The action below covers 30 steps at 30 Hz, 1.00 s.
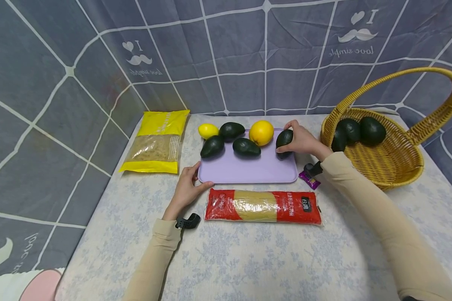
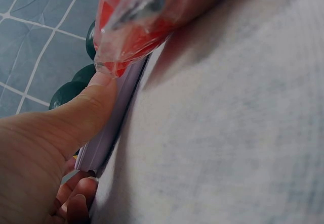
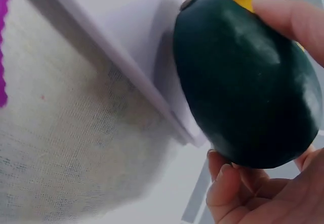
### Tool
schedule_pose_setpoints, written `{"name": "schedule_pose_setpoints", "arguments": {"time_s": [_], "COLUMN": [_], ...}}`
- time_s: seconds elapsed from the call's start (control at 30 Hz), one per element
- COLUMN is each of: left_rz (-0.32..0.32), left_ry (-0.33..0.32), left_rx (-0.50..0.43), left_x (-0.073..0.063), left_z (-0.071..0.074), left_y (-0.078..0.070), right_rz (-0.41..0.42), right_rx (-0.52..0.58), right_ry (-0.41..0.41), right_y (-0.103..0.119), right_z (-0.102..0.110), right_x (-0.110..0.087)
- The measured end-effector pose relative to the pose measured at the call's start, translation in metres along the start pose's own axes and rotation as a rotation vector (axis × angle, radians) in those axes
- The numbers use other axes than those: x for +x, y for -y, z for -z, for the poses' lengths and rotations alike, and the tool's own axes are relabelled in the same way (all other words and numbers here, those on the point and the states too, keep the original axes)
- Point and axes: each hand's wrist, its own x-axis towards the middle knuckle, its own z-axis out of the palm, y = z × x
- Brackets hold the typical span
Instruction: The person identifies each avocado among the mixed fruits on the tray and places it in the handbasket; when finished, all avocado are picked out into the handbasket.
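Along the right edge of the lilac tray (image 1: 248, 172), toward its far corner, the right hand (image 1: 304, 141) is holding a dark avocado (image 1: 284, 140) between thumb and fingers, its length running near to far; whether its underside is touching the tray, I cannot tell. The left hand (image 1: 184, 188) is gripping the tray's near left corner, thumb along the near edge and fingers at the left edge, and is probably steadying it. For good control, the right thumb and fingers should be pressing just enough to stop the smooth skin slipping, and the wrist should be riding above the purple packet (image 1: 309, 180) that is lying just outside the near right corner. Since the orange (image 1: 261, 133) is sitting by the far edge and could be rolling if bumped, any move should be going slowly, with the grip loosening only while the fruit is resting stably.
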Motion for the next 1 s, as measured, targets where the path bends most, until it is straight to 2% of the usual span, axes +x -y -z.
{"name": "schedule_pose_setpoints", "arguments": {"time_s": [0.23,0.4,0.57,0.8,1.0], "left_rz": [-0.008,-0.002,0.007,-0.007,-0.009], "left_ry": [-0.005,0.0,0.003,-0.001,-0.001], "left_rx": [0.003,0.004,0.002,-0.002,-0.002], "left_x": [0.0,0.0,0.001,0.0,0.0], "left_z": [0.0,0.0,0.0,0.001,0.001], "left_y": [0.0,-0.001,0.0,-0.001,-0.001], "right_rz": [0.088,0.197,0.271,0.376,0.467], "right_rx": [0.05,0.098,0.138,0.176,0.219], "right_ry": [-0.078,-0.15,-0.245,-0.433,-0.623], "right_y": [0.012,0.03,0.045,0.054,0.048], "right_z": [0.005,0.015,0.023,0.035,0.049], "right_x": [-0.016,-0.035,-0.056,-0.082,-0.101]}}
